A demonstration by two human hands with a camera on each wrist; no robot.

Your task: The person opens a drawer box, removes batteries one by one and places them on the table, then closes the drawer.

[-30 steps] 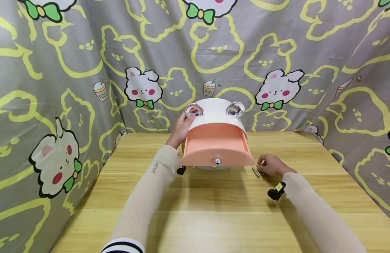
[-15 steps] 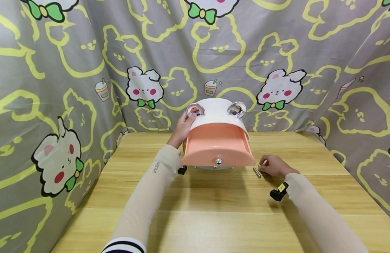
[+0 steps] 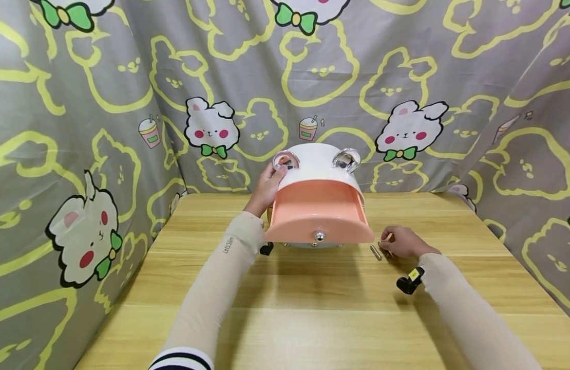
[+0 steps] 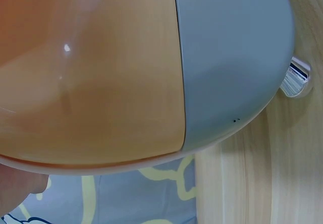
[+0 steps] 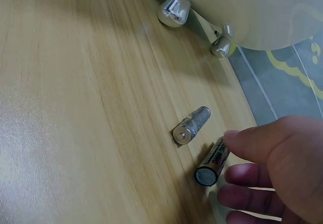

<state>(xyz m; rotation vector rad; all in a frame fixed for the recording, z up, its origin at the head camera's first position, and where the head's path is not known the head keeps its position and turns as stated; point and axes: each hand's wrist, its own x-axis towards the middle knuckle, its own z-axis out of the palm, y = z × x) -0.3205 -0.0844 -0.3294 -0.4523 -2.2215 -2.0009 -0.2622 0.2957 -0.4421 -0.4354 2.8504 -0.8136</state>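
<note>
A rounded desktop drawer box (image 3: pixel 315 159) with a white shell and two chrome ears stands on the table, its top pink drawer (image 3: pixel 312 226) pulled out. My left hand (image 3: pixel 265 187) grips the box's upper left side, thumb by the chrome ear; most of its fingers are hidden. To the right of the box, my right hand (image 5: pixel 287 163) pinches a dark battery (image 5: pixel 211 164) between thumb and fingers, low at the tabletop. Whether that battery touches the wood I cannot tell. Beside it lies a second, silvery battery (image 5: pixel 192 125), apart from the hand.
Short chrome feet (image 5: pixel 174 10) carry the box above the wooden table (image 3: pixel 303 318). Lower drawer fronts, orange and blue-grey (image 4: pixel 232 62), show in the left wrist view. A patterned curtain (image 3: pixel 257 67) hangs behind and at both sides.
The head view has shifted slightly. My right wrist has turned and moved a little to the right, while its fingers stay at the battery. The left hand and the box keep their places.
</note>
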